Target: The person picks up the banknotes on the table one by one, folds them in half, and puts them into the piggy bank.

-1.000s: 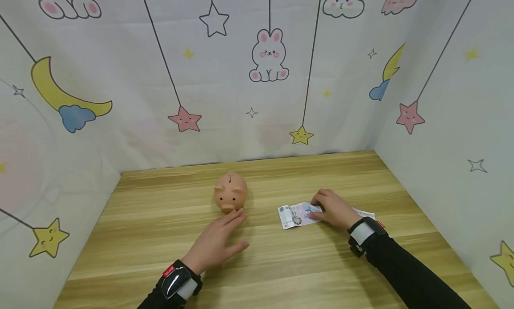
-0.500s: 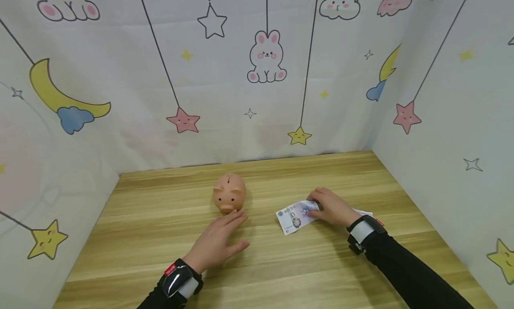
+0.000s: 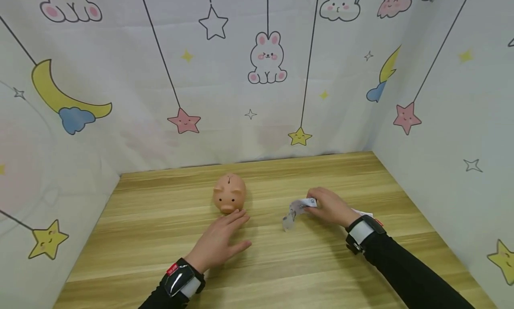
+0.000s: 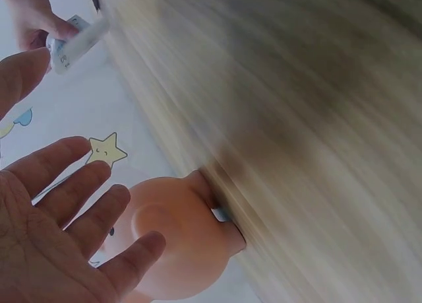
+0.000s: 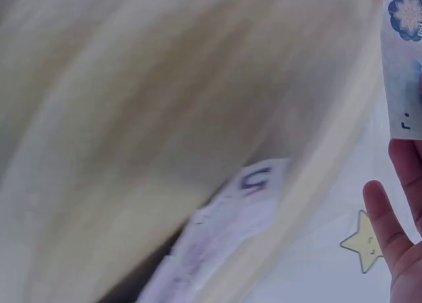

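Observation:
A peach-coloured piggy bank (image 3: 230, 192) stands on the table, facing me, with a slot in its top. My left hand (image 3: 218, 241) reaches to its snout with fingers extended and thumb spread, holding nothing. To the right, my right hand (image 3: 331, 208) pinches a banknote (image 3: 296, 208) between thumb and fingers; its free end curls and hangs down to the left. In the left wrist view the pig (image 4: 178, 240) is close beside the fingertips. A second banknote (image 3: 364, 213) lies behind the right wrist, partly hidden; the right wrist view shows this other banknote (image 5: 214, 240) on the table.
The wood-grain table (image 3: 257, 273) is enclosed by white fabric walls (image 3: 241, 90) at the back and both sides, printed with stars, rabbits and moons. Both wrists wear black straps; the left strap (image 3: 182, 277) lies near the table's front.
The banknote lay nearly flat under my right fingers; its free end has since lifted, bent and curled. My left hand and the piggy bank have hardly moved.

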### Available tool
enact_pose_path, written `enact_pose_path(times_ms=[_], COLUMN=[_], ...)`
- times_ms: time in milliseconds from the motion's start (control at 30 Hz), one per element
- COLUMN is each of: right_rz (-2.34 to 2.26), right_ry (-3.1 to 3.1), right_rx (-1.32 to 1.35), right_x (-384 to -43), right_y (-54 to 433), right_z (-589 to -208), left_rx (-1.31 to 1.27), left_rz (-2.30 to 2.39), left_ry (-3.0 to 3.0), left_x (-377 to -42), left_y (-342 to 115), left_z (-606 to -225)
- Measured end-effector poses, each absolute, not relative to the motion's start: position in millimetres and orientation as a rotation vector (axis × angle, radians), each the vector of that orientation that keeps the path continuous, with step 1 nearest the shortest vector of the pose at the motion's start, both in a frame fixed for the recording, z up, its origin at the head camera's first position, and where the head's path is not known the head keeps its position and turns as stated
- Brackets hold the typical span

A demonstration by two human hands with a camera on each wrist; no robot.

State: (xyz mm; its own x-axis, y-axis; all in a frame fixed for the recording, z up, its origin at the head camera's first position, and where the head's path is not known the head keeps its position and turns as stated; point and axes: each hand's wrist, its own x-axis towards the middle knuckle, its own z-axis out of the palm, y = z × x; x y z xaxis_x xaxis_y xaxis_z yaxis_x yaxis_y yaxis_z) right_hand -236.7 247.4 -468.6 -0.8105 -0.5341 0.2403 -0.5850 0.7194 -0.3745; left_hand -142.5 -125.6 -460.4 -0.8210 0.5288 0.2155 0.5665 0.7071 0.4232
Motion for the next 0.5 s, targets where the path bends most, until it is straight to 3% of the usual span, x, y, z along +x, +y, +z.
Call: enact_pose_path(times_ms=[233, 500], right_rz=[0.756, 0.936], right_ry=[-2.751, -2.678], right_rx=[0.890, 0.909], right_x=[-239.7, -238.9], right_y=[238.9, 224.5], right_z=[-450.3, -427.3], left_rx=[-0.859, -0.617], left_rz=[-0.789, -1.021], left_ry=[-2.819, -2.708], left_x=[-145.3, -157.0], left_y=[-118.6, -104.9], left_z=[-456.2, -455.0])
